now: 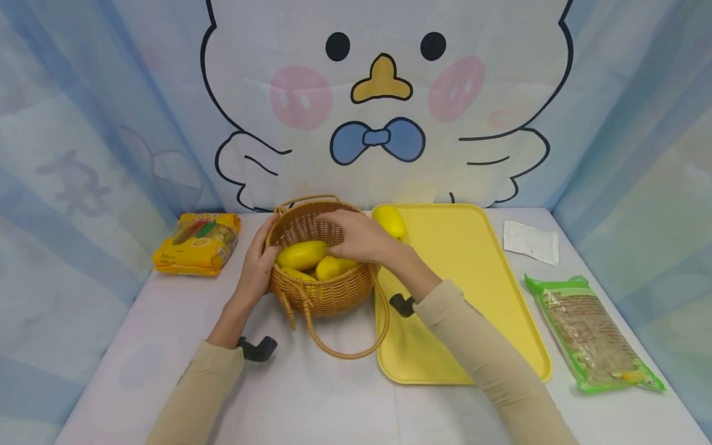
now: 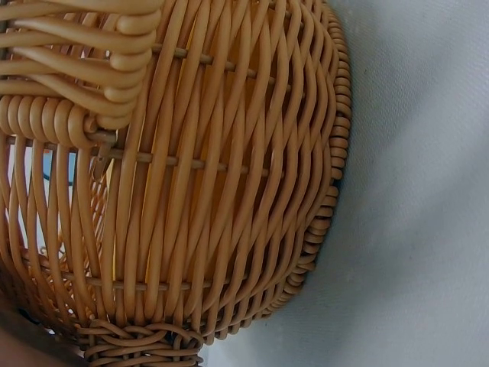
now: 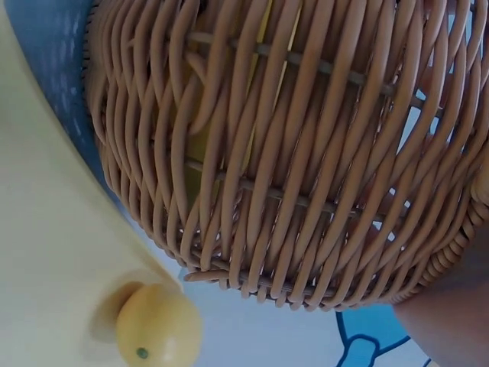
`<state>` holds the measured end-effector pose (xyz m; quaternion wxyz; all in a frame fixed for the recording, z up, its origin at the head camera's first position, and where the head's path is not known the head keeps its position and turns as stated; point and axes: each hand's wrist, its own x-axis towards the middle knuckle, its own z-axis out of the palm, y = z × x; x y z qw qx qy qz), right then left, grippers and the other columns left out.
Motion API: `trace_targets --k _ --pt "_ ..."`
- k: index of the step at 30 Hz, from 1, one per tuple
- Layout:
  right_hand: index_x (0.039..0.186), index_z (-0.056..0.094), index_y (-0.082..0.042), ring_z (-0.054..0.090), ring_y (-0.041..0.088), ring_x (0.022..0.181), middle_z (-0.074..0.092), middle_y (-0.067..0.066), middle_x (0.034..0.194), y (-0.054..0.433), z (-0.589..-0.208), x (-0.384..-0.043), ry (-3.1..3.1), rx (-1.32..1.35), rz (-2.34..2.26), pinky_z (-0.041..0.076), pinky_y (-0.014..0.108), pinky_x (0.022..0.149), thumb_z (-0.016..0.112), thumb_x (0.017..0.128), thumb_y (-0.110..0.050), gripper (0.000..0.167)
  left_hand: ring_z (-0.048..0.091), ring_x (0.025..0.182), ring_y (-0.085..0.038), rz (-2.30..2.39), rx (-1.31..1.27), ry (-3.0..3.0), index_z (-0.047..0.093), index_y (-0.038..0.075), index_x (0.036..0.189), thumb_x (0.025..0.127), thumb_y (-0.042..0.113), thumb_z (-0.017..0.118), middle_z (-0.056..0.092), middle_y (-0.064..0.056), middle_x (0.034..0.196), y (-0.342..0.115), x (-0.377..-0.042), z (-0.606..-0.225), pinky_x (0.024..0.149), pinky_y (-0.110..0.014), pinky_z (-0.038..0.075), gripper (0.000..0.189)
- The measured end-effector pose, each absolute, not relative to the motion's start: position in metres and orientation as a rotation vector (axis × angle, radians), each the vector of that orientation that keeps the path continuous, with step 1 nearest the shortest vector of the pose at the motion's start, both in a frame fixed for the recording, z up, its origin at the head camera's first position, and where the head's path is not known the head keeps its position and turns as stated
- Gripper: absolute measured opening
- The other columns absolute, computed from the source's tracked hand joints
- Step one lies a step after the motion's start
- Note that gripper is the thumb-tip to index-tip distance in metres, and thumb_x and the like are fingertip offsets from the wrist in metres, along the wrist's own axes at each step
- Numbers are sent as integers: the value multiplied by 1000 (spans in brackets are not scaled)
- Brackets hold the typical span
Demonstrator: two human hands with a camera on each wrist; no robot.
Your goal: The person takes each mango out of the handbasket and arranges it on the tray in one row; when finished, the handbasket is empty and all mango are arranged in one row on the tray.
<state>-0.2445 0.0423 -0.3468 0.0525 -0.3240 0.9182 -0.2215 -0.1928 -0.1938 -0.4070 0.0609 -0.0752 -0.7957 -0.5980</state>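
A round wicker basket [image 1: 319,298] with looped handles stands left of the table's middle, tilted so its mouth faces me. Several yellow mangoes lie inside, among them an upper mango [image 1: 303,254] and a lower mango [image 1: 332,267]. My left hand [image 1: 257,262] grips the basket's left rim, thumb over the edge. Over the right rim reaches my right hand [image 1: 364,238], its fingers and thumb spread apart inside, the thumb close to the upper mango; nothing shows between them. The wrist views show mostly the woven wall [image 2: 221,168], [image 3: 290,153]. Another mango [image 1: 389,221] lies outside the basket.
That mango sits at the far left corner of a yellow tray [image 1: 461,278], right beside the basket. A yellow food packet [image 1: 198,244] lies at the left. Right of the tray are a small white packet [image 1: 531,242] and a green-edged bag [image 1: 592,334]. Curtains surround the table.
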Motion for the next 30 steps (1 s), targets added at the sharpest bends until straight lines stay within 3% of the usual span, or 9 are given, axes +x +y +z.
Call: trace_targets --k 5,10,14,19,24,30 --pt "150 44 -27 40 22 145 46 -2 155 38 -347 -246 2780 -962 -524 38 46 115 71 86 -34 70 20 153 -27 -1813 -227 -2420 23 14 159 97 5 37 20 -6 166 -190 -185 -393 124 -52 20 64" --pt "148 48 -31 45 22 141 48 -4 153 35 -348 -248 2738 -987 -356 40 48 113 73 85 -36 68 20 153 -25 -1815 -240 -2406 23 18 159 98 5 37 20 -1 166 -192 -191 -402 123 -53 21 64" --pt "144 52 -32 55 17 129 56 -8 145 33 -350 -250 2715 -1023 -271 46 45 105 73 83 -33 65 21 153 -22 -1793 -242 -2408 23 24 159 98 8 37 20 4 166 -195 -198 -414 123 -53 22 64" --pt "140 56 -31 59 15 113 64 -6 132 29 -351 -250 2669 -998 -199 49 42 94 73 83 -33 60 20 153 -22 -1795 -237 -2409 23 23 159 98 7 37 20 4 166 -197 -200 -418 124 -52 21 65" --pt "140 57 -31 57 17 118 62 -4 136 26 -352 -251 2624 -952 -109 48 43 99 71 85 -31 57 19 153 -25 -1804 -225 -2432 22 19 160 98 5 37 19 0 167 -196 -201 -418 124 -53 20 65" --pt "139 58 -28 56 18 122 61 -5 138 20 -352 -252 2608 -964 -60 45 45 104 66 88 -23 52 20 153 -20 -1761 -227 -2424 23 26 159 98 10 38 20 7 166 -197 -197 -417 124 -51 20 65"
